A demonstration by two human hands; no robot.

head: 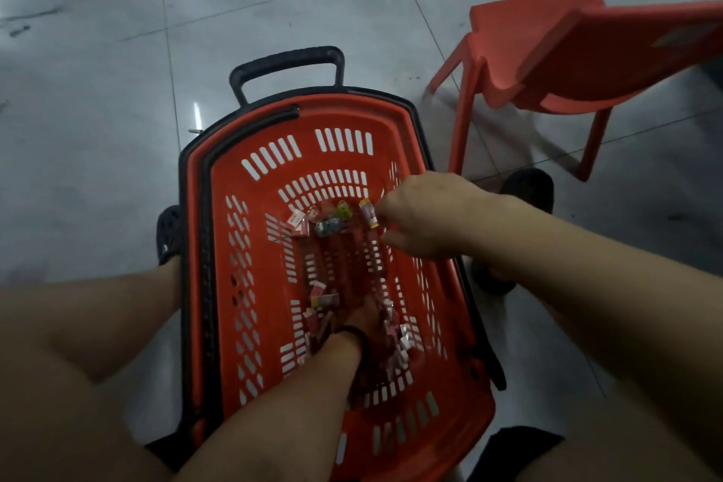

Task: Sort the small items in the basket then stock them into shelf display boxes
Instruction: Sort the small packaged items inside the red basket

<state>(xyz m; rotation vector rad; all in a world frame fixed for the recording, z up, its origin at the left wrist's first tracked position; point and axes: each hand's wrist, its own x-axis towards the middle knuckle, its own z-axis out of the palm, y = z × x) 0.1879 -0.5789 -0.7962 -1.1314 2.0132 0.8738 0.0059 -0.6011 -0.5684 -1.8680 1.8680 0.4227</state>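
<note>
A red plastic basket [197, 246] with slotted walls stands on the floor between my legs. Small wrapped items lie in two clusters on its bottom: a far cluster [324, 221] of pink, green and yellow pieces, and a near cluster [321, 301] of pink and white packets. My right hand [426, 215] is at the far right of the basket, fingers curled, pinching a small white packet with a yellow end [367, 213]. My left hand [369, 319], with a black band at the wrist, reaches down into the near cluster. Its fingers are dark and partly hidden among the packets.
A black pull handle [285, 66] sticks out of the basket's far end. A red plastic chair [547, 63] stands at the right, close to the basket's far corner. Black shoes [528, 188] flank the basket. Glossy grey tiles [98, 129] surround it.
</note>
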